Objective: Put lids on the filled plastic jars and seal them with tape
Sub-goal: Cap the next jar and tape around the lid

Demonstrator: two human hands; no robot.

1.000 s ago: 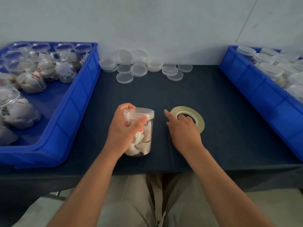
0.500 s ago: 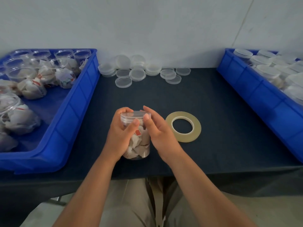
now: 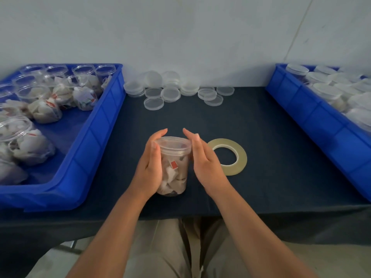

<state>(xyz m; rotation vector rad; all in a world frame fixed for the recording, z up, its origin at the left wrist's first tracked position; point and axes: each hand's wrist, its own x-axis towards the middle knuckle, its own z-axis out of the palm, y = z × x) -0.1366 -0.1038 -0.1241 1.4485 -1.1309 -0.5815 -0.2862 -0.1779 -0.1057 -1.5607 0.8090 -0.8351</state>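
Left hand (image 3: 149,167) and right hand (image 3: 204,163) flank the jar (image 3: 173,173), fingers straight, gripping nothing. Its lid (image 3: 172,144) looks seated; next, fetch the tape roll (image 3: 242,157).

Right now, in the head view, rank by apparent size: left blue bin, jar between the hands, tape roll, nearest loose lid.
1. the left blue bin
2 and 3. the jar and the tape roll: too alike to rank; jar taller, roll wider
4. the nearest loose lid, though it lies farther from the camera
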